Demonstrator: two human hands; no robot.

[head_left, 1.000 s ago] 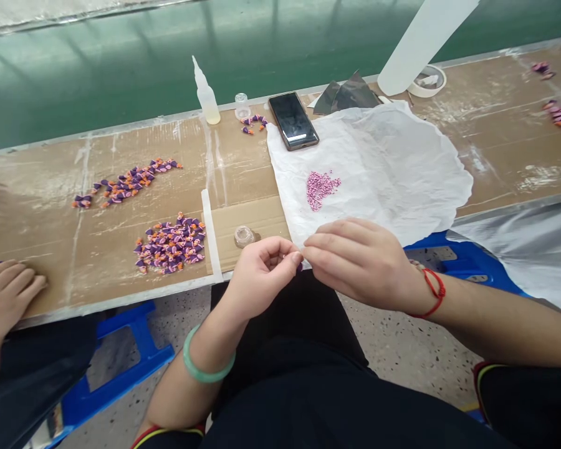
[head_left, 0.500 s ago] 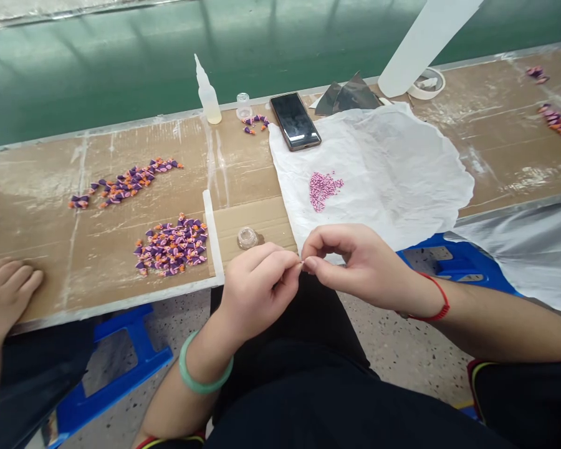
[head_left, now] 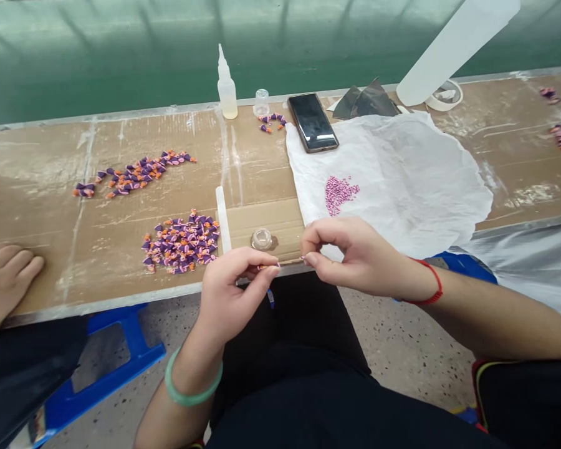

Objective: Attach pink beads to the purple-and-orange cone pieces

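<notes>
My left hand is closed, thumb and forefinger pinching a small purple-and-orange figurine that the fingers mostly hide. A short gap to the right, my right hand pinches something tiny whose end pokes past the fingertips; I cannot make out what it is. Both hands hover over the table's front edge. Just beyond them stands a small round clear pot on a cardboard piece. A heap of similar purple, pink and orange figurines lies to the left. Tiny pink pieces lie on a white cloth.
More figurines lie in a loose row further left. At the back are a dropper bottle, a clear cap, a phone, dark sheets and a tape roll. Another person's hand rests on the table at left.
My hands, earlier touching at the fingertips, have come apart, the left moving leftward. The figurine in my left fingers now shows. The whole view has shifted slightly.
</notes>
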